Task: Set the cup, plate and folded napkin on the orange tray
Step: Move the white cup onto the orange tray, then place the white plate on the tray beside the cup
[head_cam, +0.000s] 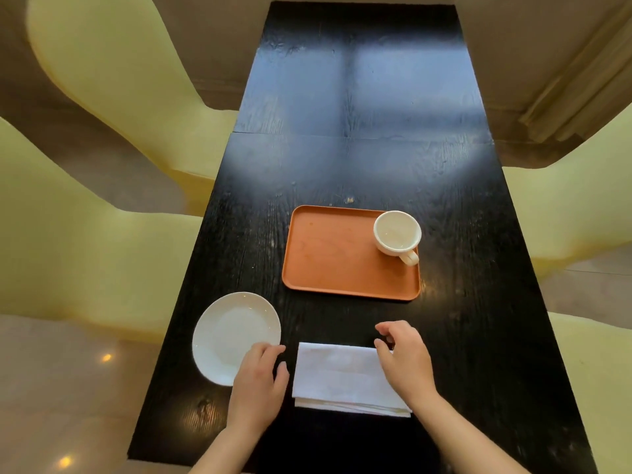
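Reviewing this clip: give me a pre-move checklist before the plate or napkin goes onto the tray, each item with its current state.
1. Cup upright on the orange tray, far right corner: ok.
2. Bare tray floor left for two more items: ok.
3. Plate on the table, not on the tray: not ok.
4. Napkin folded, on the table: not ok.
5. Left hand gripping the plate rim: cannot tell.
6. Right hand at the napkin's far right corner, fingers curled, grip: cannot tell.

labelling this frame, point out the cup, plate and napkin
cup (396, 232), head view, inside of the bowl
plate (232, 333), head view, centre of its well
napkin (342, 371), head view, middle of the top fold
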The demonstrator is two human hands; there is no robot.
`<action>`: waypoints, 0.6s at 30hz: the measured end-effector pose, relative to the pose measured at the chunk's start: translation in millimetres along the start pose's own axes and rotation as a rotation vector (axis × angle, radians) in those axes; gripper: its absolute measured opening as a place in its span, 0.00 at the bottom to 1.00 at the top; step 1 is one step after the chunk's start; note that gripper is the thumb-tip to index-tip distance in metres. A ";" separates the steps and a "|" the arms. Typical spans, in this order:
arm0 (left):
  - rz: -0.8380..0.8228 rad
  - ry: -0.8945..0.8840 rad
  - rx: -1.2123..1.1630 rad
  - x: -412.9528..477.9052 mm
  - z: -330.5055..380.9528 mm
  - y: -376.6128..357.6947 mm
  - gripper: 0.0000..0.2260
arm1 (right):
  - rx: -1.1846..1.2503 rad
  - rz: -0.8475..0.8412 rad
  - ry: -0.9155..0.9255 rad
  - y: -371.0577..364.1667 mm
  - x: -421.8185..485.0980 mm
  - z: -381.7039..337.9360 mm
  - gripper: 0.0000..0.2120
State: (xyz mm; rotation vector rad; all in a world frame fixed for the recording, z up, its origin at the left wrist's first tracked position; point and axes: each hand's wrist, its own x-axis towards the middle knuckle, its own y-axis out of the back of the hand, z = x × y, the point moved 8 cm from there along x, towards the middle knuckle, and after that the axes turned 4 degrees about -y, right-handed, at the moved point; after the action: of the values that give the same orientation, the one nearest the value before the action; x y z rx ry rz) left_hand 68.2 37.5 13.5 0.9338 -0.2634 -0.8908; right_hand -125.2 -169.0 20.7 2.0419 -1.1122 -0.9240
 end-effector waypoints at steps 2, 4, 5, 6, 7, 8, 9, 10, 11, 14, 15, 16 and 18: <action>0.017 0.078 -0.036 -11.3 -14.8 8.4 0.08 | -0.014 -0.027 0.027 -7.8 -1.5 -8.9 0.11; 0.064 0.216 -0.100 -22.4 -31.8 14.5 0.03 | -0.012 -0.043 0.019 -13.4 -3.7 -14.6 0.11; 0.105 0.310 -0.140 -27.5 -41.5 17.5 0.02 | -0.012 -0.053 0.012 -16.4 -4.5 -17.4 0.11; 0.156 0.422 -0.185 -32.3 -52.5 20.3 0.02 | -0.012 -0.068 0.006 -19.8 -5.5 -19.8 0.11; 0.210 0.544 -0.238 -37.3 -64.5 22.7 0.03 | -0.011 -0.088 0.001 -23.3 -6.5 -22.1 0.11; 0.258 0.665 -0.305 -41.9 -76.3 24.2 0.05 | -0.007 -0.108 -0.002 -27.1 -7.5 -24.6 0.11; 0.294 0.777 -0.380 -45.7 -86.7 24.5 0.07 | -0.005 -0.127 -0.003 -30.6 -8.5 -27.1 0.10; 0.325 0.870 -0.460 -48.7 -95.2 23.9 0.10 | -0.005 -0.143 -0.003 -33.6 -9.5 -29.6 0.10; 0.358 0.938 -0.541 -50.2 -101.2 23.1 0.12 | -0.007 -0.156 -0.004 -36.2 -10.5 -31.9 0.10; 0.444 1.032 -0.697 -49.1 -110.8 23.1 0.16 | 0.002 -0.178 -0.015 -40.8 -13.6 -37.1 0.10; 0.448 1.048 -0.722 -48.0 -113.1 22.1 0.16 | 0.007 -0.184 -0.022 -41.8 -14.4 -37.8 0.10; 0.441 1.064 -0.746 -46.7 -115.1 20.3 0.17 | 0.008 -0.190 -0.028 -42.6 -14.9 -37.9 0.10; 0.417 1.092 -0.787 -45.5 -119.0 15.6 0.15 | 0.008 -0.203 -0.046 -43.3 -15.0 -36.1 0.10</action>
State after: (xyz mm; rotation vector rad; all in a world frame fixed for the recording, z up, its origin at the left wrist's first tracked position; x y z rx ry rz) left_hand 114.0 146.2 -37.3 0.4732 0.7662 0.0205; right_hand -83.2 -129.7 11.1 2.1794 -0.9455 -1.0717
